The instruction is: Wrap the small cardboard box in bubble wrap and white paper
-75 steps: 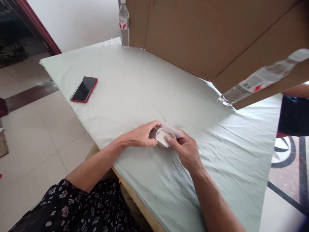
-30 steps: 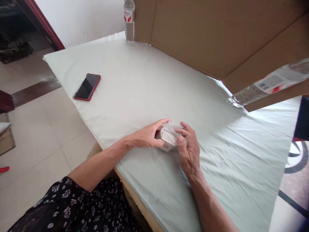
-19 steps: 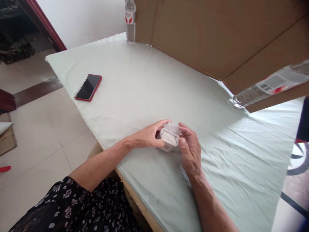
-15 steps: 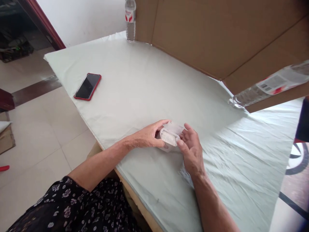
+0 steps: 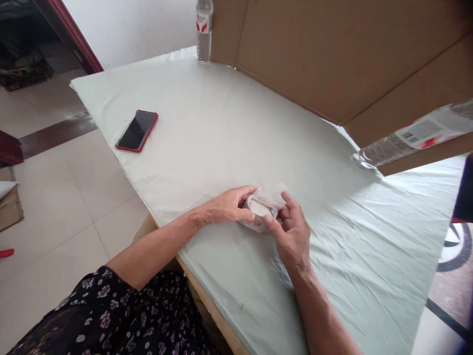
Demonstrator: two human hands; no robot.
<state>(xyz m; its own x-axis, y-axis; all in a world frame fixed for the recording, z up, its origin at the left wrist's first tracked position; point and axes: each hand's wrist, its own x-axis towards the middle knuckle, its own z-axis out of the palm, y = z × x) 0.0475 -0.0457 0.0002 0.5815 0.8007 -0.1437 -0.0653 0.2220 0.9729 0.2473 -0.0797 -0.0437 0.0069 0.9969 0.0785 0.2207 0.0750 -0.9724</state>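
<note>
the left hand [image 5: 234, 203] had its fingers curved round the side of a small pale package [image 5: 259, 209], which sat between both hands near the close edge of the cloth-covered desk [image 5: 207, 133]. the right hand [image 5: 293, 229] gripped the package's other end, thumb against it and fingers by the thin, raised wrapping [image 5: 275, 193]. a phone [image 5: 137, 130] in a red case lay well apart, and an upright bottle [image 5: 204, 32] stood beside the cardboard [image 5: 295, 54].

Shining softly from three o'clock, brightening the worktop [image 5: 377, 222]; casting shadow beside the cardboard [image 5: 314, 59]; darkening near two o'clock; blurring darkly near four o'clock.
</note>
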